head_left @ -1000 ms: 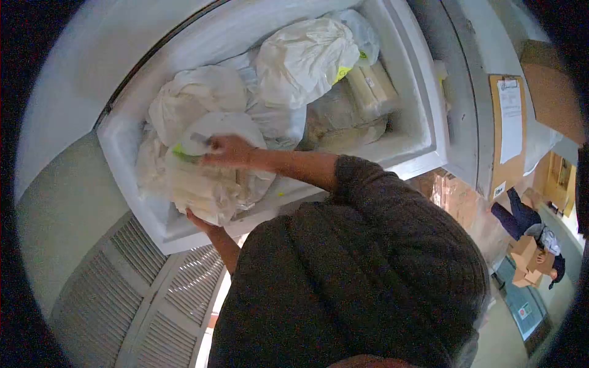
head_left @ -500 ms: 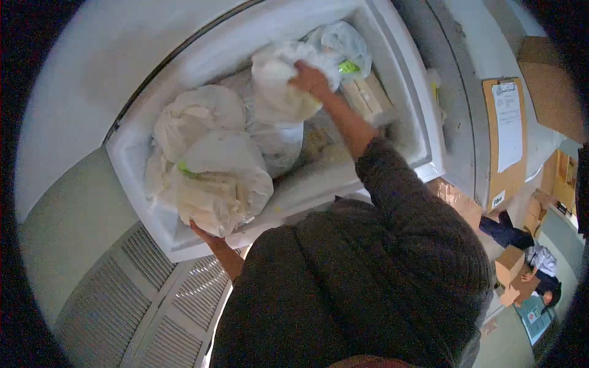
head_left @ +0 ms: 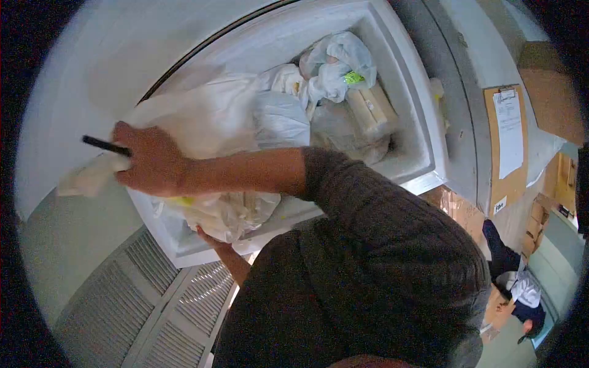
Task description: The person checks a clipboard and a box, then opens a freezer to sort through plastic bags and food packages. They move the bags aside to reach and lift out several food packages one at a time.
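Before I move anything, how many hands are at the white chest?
2: the right hand, gripping a black stick over one end of the chest, and the left hand, against a bag by the near edge. No others show there.

over at the white chest (head_left: pixel 426 180), the right hand (head_left: pixel 153 161) is closed on a blurred white bag (head_left: pixel 205 110) toward the left, a black stick (head_left: pixel 105 145) jutting from the fist. the left hand (head_left: pixel 211 238) touches a lumpy bag (head_left: pixel 227 218) by the near rim. off to my right, a person (head_left: pixel 504 254) in dark trousers is beside some cardboard (head_left: pixel 496 302).
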{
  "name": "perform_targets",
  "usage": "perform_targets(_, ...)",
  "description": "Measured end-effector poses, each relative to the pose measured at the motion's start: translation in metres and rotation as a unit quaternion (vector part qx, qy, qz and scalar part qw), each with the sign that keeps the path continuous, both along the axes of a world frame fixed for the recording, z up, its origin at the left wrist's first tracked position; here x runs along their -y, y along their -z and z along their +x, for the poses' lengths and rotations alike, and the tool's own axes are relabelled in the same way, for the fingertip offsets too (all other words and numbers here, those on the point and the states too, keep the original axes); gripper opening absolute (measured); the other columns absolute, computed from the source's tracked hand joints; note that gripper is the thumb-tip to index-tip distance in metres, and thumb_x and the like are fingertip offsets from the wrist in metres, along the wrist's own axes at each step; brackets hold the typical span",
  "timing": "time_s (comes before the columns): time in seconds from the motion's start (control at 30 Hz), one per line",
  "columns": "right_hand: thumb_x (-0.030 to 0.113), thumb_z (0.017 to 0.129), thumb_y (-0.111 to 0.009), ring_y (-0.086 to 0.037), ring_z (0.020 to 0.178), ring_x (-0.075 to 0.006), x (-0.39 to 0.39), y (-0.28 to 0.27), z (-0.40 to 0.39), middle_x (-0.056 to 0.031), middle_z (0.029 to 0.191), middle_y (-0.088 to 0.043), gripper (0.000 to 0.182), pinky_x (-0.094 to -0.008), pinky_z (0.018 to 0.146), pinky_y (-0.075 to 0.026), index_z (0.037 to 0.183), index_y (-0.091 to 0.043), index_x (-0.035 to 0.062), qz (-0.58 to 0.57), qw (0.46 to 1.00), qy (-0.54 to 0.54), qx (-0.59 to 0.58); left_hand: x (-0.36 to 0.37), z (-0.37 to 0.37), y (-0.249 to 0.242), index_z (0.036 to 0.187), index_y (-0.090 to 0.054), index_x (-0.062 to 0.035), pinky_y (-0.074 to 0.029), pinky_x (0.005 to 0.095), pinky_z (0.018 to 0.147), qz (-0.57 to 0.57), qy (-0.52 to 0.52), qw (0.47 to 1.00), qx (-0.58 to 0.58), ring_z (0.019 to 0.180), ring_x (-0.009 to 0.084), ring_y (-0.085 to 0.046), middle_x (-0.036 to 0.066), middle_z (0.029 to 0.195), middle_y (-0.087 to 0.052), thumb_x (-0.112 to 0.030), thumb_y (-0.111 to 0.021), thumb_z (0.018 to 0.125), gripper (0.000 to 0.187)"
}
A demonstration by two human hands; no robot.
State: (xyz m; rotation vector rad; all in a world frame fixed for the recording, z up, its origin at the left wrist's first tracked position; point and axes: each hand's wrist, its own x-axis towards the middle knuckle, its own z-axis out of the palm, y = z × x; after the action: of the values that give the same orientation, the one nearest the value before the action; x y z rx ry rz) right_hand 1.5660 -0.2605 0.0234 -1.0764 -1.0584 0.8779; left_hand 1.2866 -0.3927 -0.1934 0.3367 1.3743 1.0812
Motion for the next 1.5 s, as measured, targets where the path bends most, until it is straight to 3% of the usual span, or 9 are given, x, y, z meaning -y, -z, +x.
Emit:
perform_targets(0.17, 0.023, 0.056, -0.061, -0.054, 0.069, -0.0327, -0.091, 0.047, -0.113, -0.0148, 0.069, -0.054, 0.054, -0.0417, 0.061, -0.042, 0.1, -0.037, 0.0029, -0.015, 0.985, 0.169, -0.017, 0.001, -0.002, 0.002, 0.122, -0.026, -0.011, -0.032, 0.0458, 0.086, -0.002, 0.006, 1.0, 0.004, 0.103, 0.03, -0.037, 0.011, 0.116, -0.035, -0.054, -0.044, 0.066, 0.072)
perform_targets(0.3, 0.032, 0.059, -0.062, -0.053, 0.079, -0.0295, -0.102, 0.147, -0.125, -0.0184, 0.084, -0.054, 0.072, -0.0397, 0.071, -0.042, 0.115, -0.028, 0.0026, -0.193, 0.956, -0.117, 0.189, -0.001, -0.003, 0.005, 0.122, -0.025, -0.011, -0.031, 0.0462, 0.086, -0.003, 0.0, 0.998, 0.055, 0.106, 0.0302, -0.035, 0.011, 0.118, -0.034, -0.053, -0.043, 0.068, 0.071)
perform_targets(0.43, 0.035, 0.063, -0.063, -0.05, 0.091, -0.0252, -0.043, 0.178, -0.06, -0.0162, 0.096, -0.05, 0.061, -0.0354, 0.073, -0.042, 0.111, -0.039, 0.0068, -0.01, 0.988, 0.053, 0.142, -0.005, 0.027, -0.022, 0.123, -0.024, -0.0112, -0.033, 0.0453, 0.084, 0.002, -0.016, 1.0, 0.001, 0.105, 0.0296, -0.036, 0.011, 0.117, -0.035, -0.052, -0.043, 0.069, 0.07)
perform_targets(0.5, 0.013, 0.067, -0.061, -0.052, 0.082, -0.0167, -0.003, 0.231, 0.0, -0.0066, 0.09, -0.053, 0.034, -0.0271, 0.071, -0.042, 0.098, -0.048, 0.004, -0.006, 0.997, 0.079, -0.015, -0.003, 0.015, -0.011, 0.123, -0.025, -0.0107, -0.034, 0.0452, 0.084, -0.013, -0.037, 0.999, 0.002, 0.105, 0.0294, -0.036, 0.011, 0.117, -0.035, -0.051, -0.043, 0.069, 0.07)
perform_targets(0.6, 0.013, 0.075, -0.045, -0.054, 0.074, -0.0201, 0.075, 0.343, 0.108, -0.0106, 0.081, -0.055, 0.023, -0.0307, 0.064, -0.041, 0.092, -0.05, -0.001, -0.228, 0.927, 0.294, 0.046, 0.01, -0.047, 0.046, 0.122, -0.026, -0.0096, -0.035, 0.0447, 0.083, -0.028, -0.038, 0.996, 0.07, 0.105, 0.0294, -0.036, 0.012, 0.116, -0.036, -0.051, -0.043, 0.07, 0.069)
perform_targets(0.63, 0.017, 0.075, -0.043, -0.055, 0.07, -0.0239, 0.091, 0.365, 0.132, -0.0146, 0.072, -0.055, 0.026, -0.0329, 0.061, -0.041, 0.091, -0.052, -0.0016, -0.418, 0.833, 0.314, 0.182, 0.017, -0.074, 0.067, 0.121, -0.027, -0.009, -0.035, 0.0442, 0.083, -0.032, -0.022, 0.989, 0.141, 0.104, 0.0295, -0.036, 0.012, 0.116, -0.036, -0.052, -0.043, 0.07, 0.069)
perform_targets(0.7, 0.022, 0.073, -0.047, -0.055, 0.064, -0.0289, 0.122, 0.481, 0.165, -0.017, 0.065, -0.055, 0.027, -0.0374, 0.057, -0.041, 0.085, -0.056, 0.0, -0.594, 0.771, 0.208, 0.099, 0.022, -0.123, 0.085, 0.119, -0.031, -0.0094, -0.033, 0.0423, 0.083, 0.028, 0.016, 0.988, 0.149, 0.102, 0.0286, -0.037, 0.011, 0.114, -0.038, -0.048, -0.041, 0.073, 0.061)
perform_targets(0.8, 0.03, 0.073, -0.046, -0.055, 0.061, -0.0268, 0.107, 0.541, 0.156, -0.0145, 0.064, -0.056, 0.031, -0.0379, 0.055, -0.042, 0.083, -0.056, 0.002, -0.639, 0.743, 0.168, 0.109, 0.005, 0.009, -0.002, 0.118, -0.03, -0.0078, -0.035, 0.0433, 0.083, -0.055, -0.104, 0.979, -0.168, 0.103, 0.0311, -0.036, 0.015, 0.114, -0.035, -0.054, -0.042, 0.071, 0.068)
perform_targets(1.5, 0.042, 0.065, -0.055, -0.054, 0.073, -0.0255, 0.065, 0.614, 0.127, -0.0139, 0.081, -0.055, 0.044, -0.0381, 0.064, -0.043, 0.087, -0.055, 0.0039, -0.628, 0.733, 0.191, 0.181, 0.017, 0.002, 0.006, 0.118, -0.031, -0.0071, -0.035, 0.0397, 0.084, 0.003, -0.081, 0.977, -0.198, 0.103, 0.0285, -0.038, 0.012, 0.112, -0.039, -0.052, -0.039, 0.074, 0.063)
